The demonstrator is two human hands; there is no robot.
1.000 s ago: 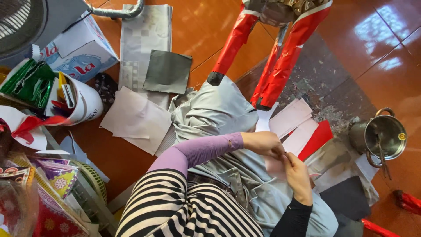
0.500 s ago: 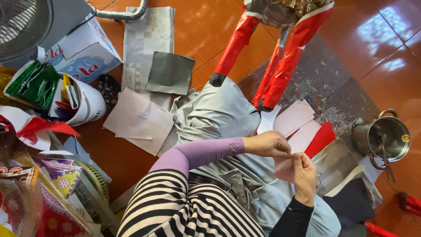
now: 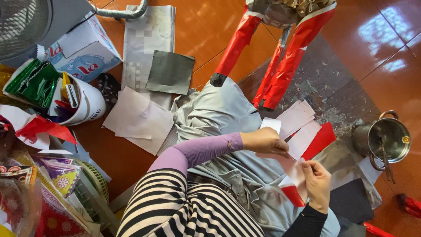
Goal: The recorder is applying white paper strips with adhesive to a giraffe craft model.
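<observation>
Looking down through the head view, the only one I have, I see the left hand [image 3: 265, 141] pinching the upper edge of a pale sheet of paper [image 3: 294, 169] with its fingers [image 3: 280, 149] clenched on it, while the right hand [image 3: 316, 183] grips the lower part of the same sheet, thumb on top, over a red piece [image 3: 293, 195] that seems to lie underneath it. Both hands work above the lap, over grey cloth [image 3: 219, 118] spread across the knees, near the middle of the floor [image 3: 206, 30]. Just beyond the left hand lie more white and red paper strips [image 3: 302, 127], touching one another on a dark, scuffed mat [image 3: 324, 83]. Well apart, toward the right edge of the floor, stands a small metal pot [image 3: 386, 140] with something thin resting in it; I cannot tell what. At the left edge sit a white bucket [image 3: 85, 103] stuffed with green and coloured foil, a printed carton [image 3: 83, 52], and loose grey and white sheets [image 3: 140, 118]. Red-wrapped legs [image 3: 285, 61] of some frame stand at the far edge. To handle the sheet well, I judge the two grips should stay close together and taut, so the thin paper neither buckles nor tears crookedly, with the red piece kept aligned beneath.
</observation>
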